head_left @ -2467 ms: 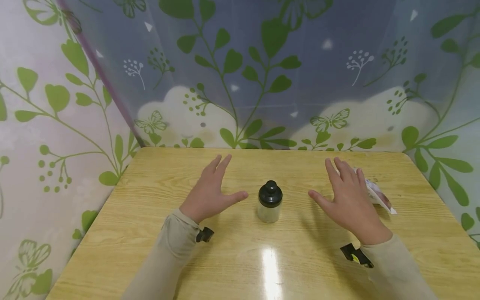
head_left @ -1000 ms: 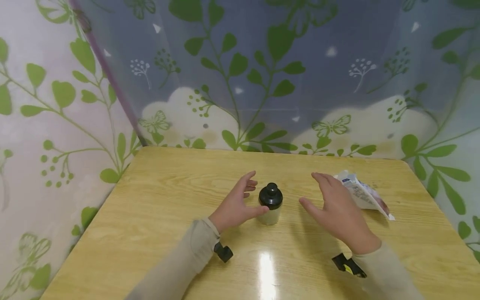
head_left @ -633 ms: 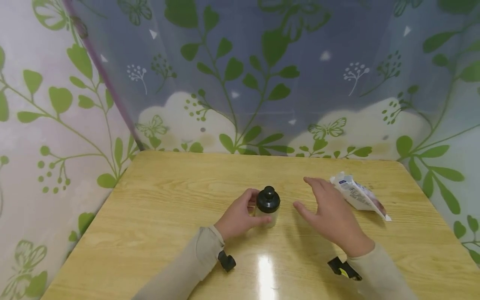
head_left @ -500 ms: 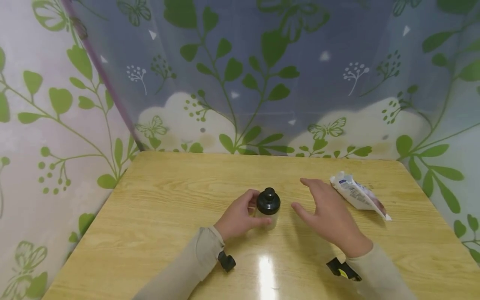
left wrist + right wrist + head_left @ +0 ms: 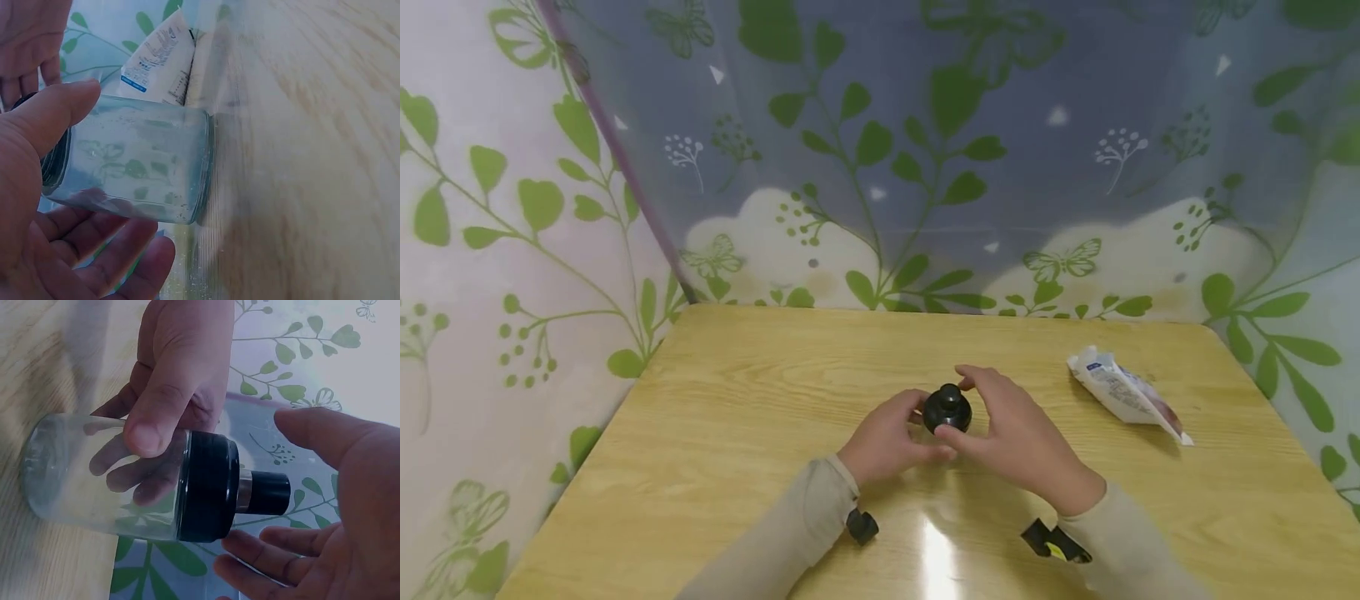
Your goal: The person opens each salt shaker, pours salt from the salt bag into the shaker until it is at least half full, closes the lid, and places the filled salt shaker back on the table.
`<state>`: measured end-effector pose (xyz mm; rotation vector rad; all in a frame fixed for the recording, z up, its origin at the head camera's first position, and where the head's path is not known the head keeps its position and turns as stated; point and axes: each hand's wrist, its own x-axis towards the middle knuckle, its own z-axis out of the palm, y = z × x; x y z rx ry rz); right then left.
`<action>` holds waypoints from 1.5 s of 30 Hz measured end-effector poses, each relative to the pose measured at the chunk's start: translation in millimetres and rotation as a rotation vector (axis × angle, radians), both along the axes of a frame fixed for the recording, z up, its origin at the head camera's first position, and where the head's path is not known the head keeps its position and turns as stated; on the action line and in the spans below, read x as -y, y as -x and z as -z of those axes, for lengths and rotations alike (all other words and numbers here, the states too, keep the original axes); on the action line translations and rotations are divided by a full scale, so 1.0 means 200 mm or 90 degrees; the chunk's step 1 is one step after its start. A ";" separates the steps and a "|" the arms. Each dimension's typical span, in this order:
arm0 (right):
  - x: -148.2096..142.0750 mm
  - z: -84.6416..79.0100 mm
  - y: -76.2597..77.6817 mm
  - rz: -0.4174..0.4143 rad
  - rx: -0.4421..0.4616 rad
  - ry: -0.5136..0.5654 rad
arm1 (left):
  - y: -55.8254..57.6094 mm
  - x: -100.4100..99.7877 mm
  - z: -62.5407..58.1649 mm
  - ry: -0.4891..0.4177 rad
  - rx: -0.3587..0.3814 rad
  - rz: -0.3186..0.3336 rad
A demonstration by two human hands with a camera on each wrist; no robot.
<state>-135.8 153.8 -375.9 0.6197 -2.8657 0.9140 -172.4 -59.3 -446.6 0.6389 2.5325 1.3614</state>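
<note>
A clear glass jar (image 5: 147, 159) with a black lid (image 5: 947, 412) stands upright on the wooden table. The lid carries a small black knob (image 5: 269, 492) on top. My left hand (image 5: 883, 442) grips the glass body from the left, thumb on the near side and fingers behind. Around the lid from the right comes my right hand (image 5: 1015, 433), its thumb and fingers spread. In the right wrist view that thumb (image 5: 306, 434) is apart from the knob, while the fingertips lie close beneath the lid's rim.
A white packet (image 5: 1123, 392) with blue print lies on the table to the right, beyond my right hand. Leaf-patterned cloth (image 5: 880, 150) walls rise behind the table (image 5: 760, 358) and at both sides.
My left hand has moved right from beside the jar and taken hold of its glass body. The right hand has moved left, away from the packet, to the lid.
</note>
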 end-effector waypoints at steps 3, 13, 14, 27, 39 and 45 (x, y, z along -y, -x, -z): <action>0.02 0.00 0.00 0.018 -0.018 -0.020 | 0.00 -0.01 0.00 -0.003 -0.002 0.006; 0.06 0.03 0.00 0.036 -0.075 -0.079 | -0.02 -0.03 -0.02 0.009 0.002 0.003; 0.06 0.03 0.00 0.039 -0.072 -0.082 | -0.02 -0.03 -0.02 0.008 0.007 0.002; 0.06 0.02 0.02 0.031 -0.049 -0.063 | -0.02 -0.02 -0.02 0.000 0.021 0.002; 0.05 0.02 0.01 0.014 -0.033 -0.052 | -0.02 -0.02 -0.04 -0.001 0.032 0.008; 0.06 0.02 0.01 0.007 -0.037 -0.064 | -0.03 -0.01 -0.03 0.006 0.032 0.000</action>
